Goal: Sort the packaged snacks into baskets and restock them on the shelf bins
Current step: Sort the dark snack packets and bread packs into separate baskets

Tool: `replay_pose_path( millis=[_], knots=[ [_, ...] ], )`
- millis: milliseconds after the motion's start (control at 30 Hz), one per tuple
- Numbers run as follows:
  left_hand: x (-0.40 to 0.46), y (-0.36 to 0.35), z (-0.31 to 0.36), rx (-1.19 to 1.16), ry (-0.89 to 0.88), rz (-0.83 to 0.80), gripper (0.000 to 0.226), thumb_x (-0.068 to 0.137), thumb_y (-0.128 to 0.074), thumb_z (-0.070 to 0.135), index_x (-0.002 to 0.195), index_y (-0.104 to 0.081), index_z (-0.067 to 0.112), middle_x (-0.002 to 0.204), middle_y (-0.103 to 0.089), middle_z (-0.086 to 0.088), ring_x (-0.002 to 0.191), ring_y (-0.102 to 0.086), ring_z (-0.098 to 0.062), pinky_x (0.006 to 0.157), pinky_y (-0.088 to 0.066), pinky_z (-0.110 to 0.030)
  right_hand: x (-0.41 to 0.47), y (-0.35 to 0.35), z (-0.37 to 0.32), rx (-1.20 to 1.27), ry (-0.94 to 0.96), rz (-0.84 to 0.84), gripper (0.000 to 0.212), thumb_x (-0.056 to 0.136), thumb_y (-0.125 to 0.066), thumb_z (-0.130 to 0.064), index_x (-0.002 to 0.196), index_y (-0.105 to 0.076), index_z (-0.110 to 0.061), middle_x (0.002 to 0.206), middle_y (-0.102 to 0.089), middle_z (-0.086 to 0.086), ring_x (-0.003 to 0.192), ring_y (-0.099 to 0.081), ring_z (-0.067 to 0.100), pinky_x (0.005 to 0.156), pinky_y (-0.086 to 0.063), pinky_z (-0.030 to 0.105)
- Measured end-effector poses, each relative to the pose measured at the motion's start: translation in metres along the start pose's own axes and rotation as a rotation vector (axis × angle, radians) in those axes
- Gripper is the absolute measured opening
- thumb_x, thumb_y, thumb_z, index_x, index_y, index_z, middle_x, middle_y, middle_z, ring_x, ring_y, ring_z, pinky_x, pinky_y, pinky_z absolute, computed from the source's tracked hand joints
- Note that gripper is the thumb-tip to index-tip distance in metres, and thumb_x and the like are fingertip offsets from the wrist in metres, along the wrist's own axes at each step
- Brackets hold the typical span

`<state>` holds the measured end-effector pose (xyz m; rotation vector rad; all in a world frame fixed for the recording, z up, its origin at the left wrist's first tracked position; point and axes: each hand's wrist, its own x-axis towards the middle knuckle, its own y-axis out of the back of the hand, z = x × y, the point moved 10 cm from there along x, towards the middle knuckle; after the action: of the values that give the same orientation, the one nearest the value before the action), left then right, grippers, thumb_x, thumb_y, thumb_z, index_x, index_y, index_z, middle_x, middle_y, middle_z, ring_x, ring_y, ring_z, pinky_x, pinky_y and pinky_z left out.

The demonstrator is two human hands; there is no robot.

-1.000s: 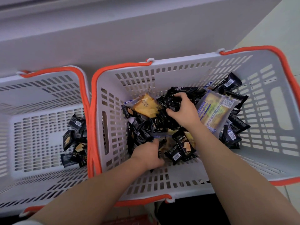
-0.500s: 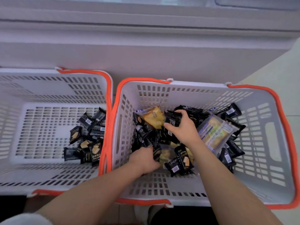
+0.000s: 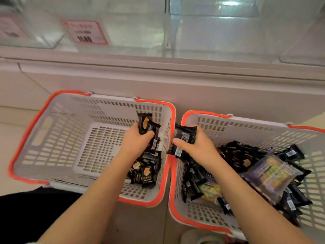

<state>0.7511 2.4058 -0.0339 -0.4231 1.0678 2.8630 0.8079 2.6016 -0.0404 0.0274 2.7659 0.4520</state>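
Observation:
Two white baskets with orange rims stand side by side on the floor. My left hand (image 3: 136,141) grips a few black snack packets (image 3: 148,128) over the right end of the left basket (image 3: 52,131), above a small pile of black packets (image 3: 146,170). My right hand (image 3: 197,147) grips black packets (image 3: 183,138) at the left edge of the right basket (image 3: 246,125), just over the gap between the rims. The right basket holds several black packets (image 3: 239,154), a purple-and-yellow clear bag (image 3: 270,173) and a yellow packet (image 3: 211,191).
A white shelf unit front (image 3: 158,81) rises right behind the baskets. Above it are clear bins (image 3: 211,32) with a red-bordered price tag (image 3: 84,32). Dark clothing (image 3: 26,217) fills the lower left. Pale floor shows at the far left.
Both hands lifted out of the right basket with black packets and moved left; the left hand now hangs over the left basket. The camera tilted up and swung left, showing the shelf bins.

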Motion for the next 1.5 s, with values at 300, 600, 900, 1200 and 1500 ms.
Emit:
replay_pose_path(
  millis=[300, 600, 900, 1200, 1500],
  knots=[
    [-0.037, 0.028, -0.084, -0.040, 0.118, -0.043, 0.021, 0.085, -0.060, 0.024, 0.097, -0.042, 0.024, 0.082, -0.051, 0.016, 0.070, -0.048, 0.000, 0.056, -0.037, -0.018, -0.008, -0.109, -0.015, -0.359, -0.095, -0.023, 0.067, 0.075, -0.070, -0.051, 0.123, -0.040, -0.014, 0.110, -0.059, -0.001, 0.098, -0.060, 0.021, 0.075, -0.052, 0.034],
    [-0.061, -0.008, -0.119, 0.347, -0.013, -0.359, 0.033, 0.087, -0.060, 0.030, 0.113, -0.050, 0.013, 0.109, -0.063, -0.009, 0.100, -0.059, -0.026, 0.069, -0.035, -0.023, -0.030, -0.130, -0.021, -0.817, 0.099, -0.214, 0.036, 0.093, -0.053, -0.030, 0.121, -0.047, -0.008, 0.119, -0.054, 0.010, 0.105, -0.055, 0.027, 0.082, -0.047, 0.036],
    [-0.066, -0.043, -0.055, 0.379, -0.251, -0.436, 0.027, 0.093, -0.050, 0.024, 0.115, -0.060, 0.012, 0.117, -0.060, -0.005, 0.105, -0.057, -0.019, 0.085, -0.041, -0.024, -0.052, -0.052, -0.033, -1.109, 0.351, -0.378, 0.021, 0.098, -0.038, -0.018, 0.110, -0.054, -0.014, 0.110, -0.061, 0.004, 0.097, -0.057, 0.024, 0.073, -0.044, 0.034],
    [-0.112, -0.123, 0.077, 0.367, -0.807, -0.541, 0.020, 0.094, -0.046, 0.020, 0.106, -0.061, 0.014, 0.098, -0.058, 0.004, 0.091, -0.054, -0.014, 0.079, -0.043, -0.026, -0.072, 0.090, 0.107, -1.179, -0.071, -0.449, 0.019, 0.098, -0.037, -0.026, 0.104, -0.053, -0.017, 0.107, -0.056, 0.004, 0.097, -0.055, 0.023, 0.079, -0.045, 0.036],
    [-0.115, -0.254, 0.005, 1.091, -0.772, -0.941, 0.030, 0.095, -0.038, 0.013, 0.121, -0.051, 0.009, 0.120, -0.050, -0.011, 0.110, -0.049, -0.029, 0.079, -0.042, -0.038, -0.069, 0.045, 0.213, -1.053, -0.045, -0.557, 0.031, 0.091, -0.050, -0.015, 0.122, -0.054, -0.018, 0.127, -0.052, 0.005, 0.121, -0.045, 0.024, 0.089, -0.047, 0.040]
  ],
)
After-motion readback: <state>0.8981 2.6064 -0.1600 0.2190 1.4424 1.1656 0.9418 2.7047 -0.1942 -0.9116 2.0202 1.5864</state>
